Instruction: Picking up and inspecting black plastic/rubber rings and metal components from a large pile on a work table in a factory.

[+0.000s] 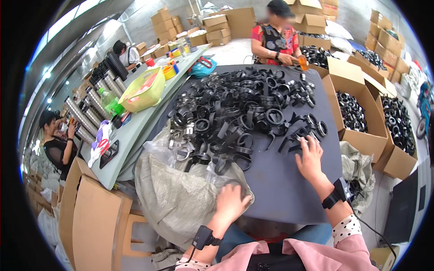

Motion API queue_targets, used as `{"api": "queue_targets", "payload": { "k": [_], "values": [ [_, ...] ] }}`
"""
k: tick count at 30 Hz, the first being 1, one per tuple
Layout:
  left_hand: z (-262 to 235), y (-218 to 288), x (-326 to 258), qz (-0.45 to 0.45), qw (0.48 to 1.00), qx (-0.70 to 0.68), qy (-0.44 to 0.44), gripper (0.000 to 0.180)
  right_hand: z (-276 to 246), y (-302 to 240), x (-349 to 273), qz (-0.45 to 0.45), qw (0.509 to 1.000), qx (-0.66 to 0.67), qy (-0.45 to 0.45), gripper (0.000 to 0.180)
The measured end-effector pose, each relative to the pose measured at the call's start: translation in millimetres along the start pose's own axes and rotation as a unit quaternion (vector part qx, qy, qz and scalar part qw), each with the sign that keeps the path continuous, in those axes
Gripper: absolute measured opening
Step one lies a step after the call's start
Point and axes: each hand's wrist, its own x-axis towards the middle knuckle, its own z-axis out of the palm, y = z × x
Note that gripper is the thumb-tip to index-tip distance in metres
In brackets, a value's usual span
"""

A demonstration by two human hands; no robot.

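The person sits at a dark grey tabletop [289, 189] with a big heap of black plastic rings [235, 113] spread over its far half. The right hand [310, 159] lies flat near the close edge of the heap. Its fingers [307, 143] are spread apart and rest on a few loose black ring pieces [296, 134], but they do not grip any of them. The left hand [231, 202] rests on a grey woven sack [176, 194] that hangs over the left edge of the tabletop. Its fingers are curled down on the sack and the clear plastic liner [158, 147], so I cannot tell if they pinch the cloth or just lie on it.

It looks like the picking step: the right hand is choosing a piece from the heap while the left hand keeps the sack steady. To go on, the right fingers would need to close on one piece and lift it free of the others, which lie tangled together.

Open cardboard boxes [357, 113] with more black rings stand just to the right of the tabletop. Another person [278, 38] works at the far end.
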Motion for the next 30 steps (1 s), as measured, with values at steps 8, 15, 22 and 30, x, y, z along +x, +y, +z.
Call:
{"api": "queue_targets", "payload": {
  "k": [8,15,22,30],
  "values": [
    [3,-14,-24,0.098,0.977,-0.191,-0.009,0.053,38,-166,53,-0.264,0.896,0.349,-0.077,0.023],
    [-27,-42,-63,0.035,0.937,-0.335,0.098,0.037,106,-279,113,-0.238,0.87,0.404,-0.153,0.012],
    [-40,-87,-89,-0.068,0.673,-0.727,0.119,0.05,154,-344,120,-0.288,0.9,0.092,-0.313,0.021],
    [-39,-91,-75,-0.055,0.539,-0.84,-0.01,0.041,128,-323,112,-0.299,0.894,0.12,-0.311,0.027]
  ]
}}
